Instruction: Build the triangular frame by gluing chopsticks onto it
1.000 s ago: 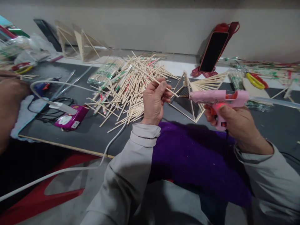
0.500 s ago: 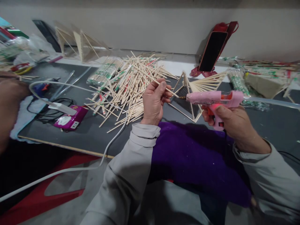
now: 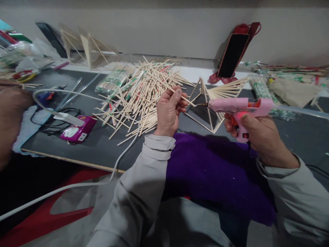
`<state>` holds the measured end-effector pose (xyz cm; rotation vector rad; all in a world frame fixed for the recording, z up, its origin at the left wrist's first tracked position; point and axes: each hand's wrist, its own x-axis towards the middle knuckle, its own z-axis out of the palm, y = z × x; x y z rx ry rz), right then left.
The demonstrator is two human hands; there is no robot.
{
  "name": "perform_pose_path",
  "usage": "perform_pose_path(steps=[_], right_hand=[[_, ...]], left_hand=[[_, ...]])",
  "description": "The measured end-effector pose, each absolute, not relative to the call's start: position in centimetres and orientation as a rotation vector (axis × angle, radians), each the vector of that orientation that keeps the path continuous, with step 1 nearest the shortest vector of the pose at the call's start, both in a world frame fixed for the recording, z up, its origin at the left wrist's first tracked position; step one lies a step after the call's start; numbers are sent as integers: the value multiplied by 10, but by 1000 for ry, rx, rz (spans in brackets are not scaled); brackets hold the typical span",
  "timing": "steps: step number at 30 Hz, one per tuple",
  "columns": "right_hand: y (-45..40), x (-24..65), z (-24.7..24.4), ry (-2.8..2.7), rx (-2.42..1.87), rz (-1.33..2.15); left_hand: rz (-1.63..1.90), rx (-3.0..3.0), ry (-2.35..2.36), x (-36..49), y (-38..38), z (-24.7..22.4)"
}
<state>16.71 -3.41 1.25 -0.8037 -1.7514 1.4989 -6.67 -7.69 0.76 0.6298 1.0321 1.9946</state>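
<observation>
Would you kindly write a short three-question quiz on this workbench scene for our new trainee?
1. Short answer: What does the person's right hand hold?
2. True or false: The left hand holds a thin pale wooden stick at a slant.
3. Fill in the missing word: In the picture, the glossy purple socket block sits to the ____ of the loose heap of pale wooden sticks.

Key:
1. A pink plastic glue gun.
2. True.
3. Left.
</observation>
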Motion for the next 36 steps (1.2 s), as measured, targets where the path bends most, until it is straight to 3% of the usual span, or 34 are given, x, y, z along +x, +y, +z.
perform_pose_path(steps=[36], right_hand=[[-39,170,12,-1766,-779,1501]], left_hand=[[1971,640,1063,-62,-76,6]])
